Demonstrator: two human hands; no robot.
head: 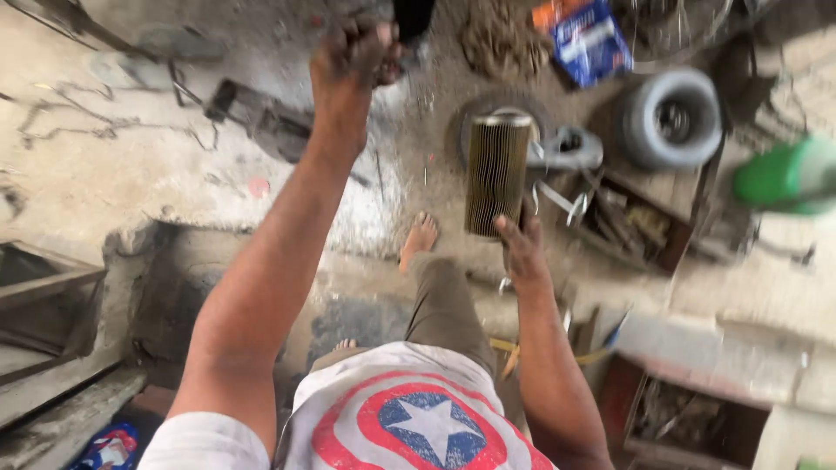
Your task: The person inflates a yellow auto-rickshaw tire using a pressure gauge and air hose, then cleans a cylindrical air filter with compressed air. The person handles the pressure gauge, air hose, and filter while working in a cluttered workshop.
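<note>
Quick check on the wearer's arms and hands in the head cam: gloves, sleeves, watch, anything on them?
Both hands are bare: no gloves on the left hand or the right hand. Both look grimy, smeared with dark dirt. The forearms are uncovered, with no watch or band visible. A short white sleeve shows at the left upper arm, part of a white T-shirt with a red-ringed blue circle and white star.

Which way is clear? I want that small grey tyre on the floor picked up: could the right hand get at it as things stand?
Probably not at once: the right hand is closed on a pleated filter cylinder, so it is occupied. The small grey tyre lies uncovered on the floor beyond it, with nothing on top.
</note>
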